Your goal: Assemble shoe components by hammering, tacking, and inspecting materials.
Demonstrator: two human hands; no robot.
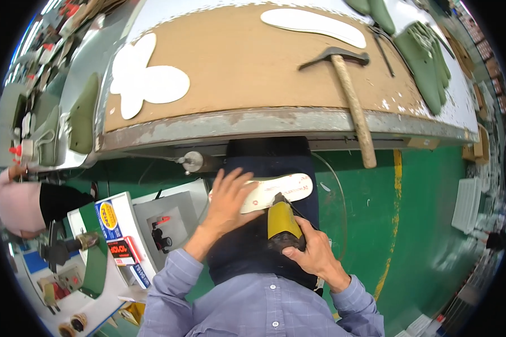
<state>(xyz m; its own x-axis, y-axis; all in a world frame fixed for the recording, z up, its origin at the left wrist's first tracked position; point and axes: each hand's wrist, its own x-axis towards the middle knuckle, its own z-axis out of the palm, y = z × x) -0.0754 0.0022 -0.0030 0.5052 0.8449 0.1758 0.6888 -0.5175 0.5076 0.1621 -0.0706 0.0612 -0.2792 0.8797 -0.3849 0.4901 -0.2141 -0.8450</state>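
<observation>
A white insole with red print lies across my lap, its left end partly covered by my hand. Over that end my left hand is spread, fingers stretched apart and thumb along the near edge. My right hand is closed round a yellow and black staple gun, which I cannot identify for certain. The tool's narrow dark tip meets the insole's near edge around its middle; whether it presses on it I cannot tell. What lies under the insole is hidden.
Ahead stands a workbench with a hammer overhanging its edge, white insole pieces, pincers and green shoe lasts. Left are an open drawer, boxes and a person. A cylindrical container sits below the bench.
</observation>
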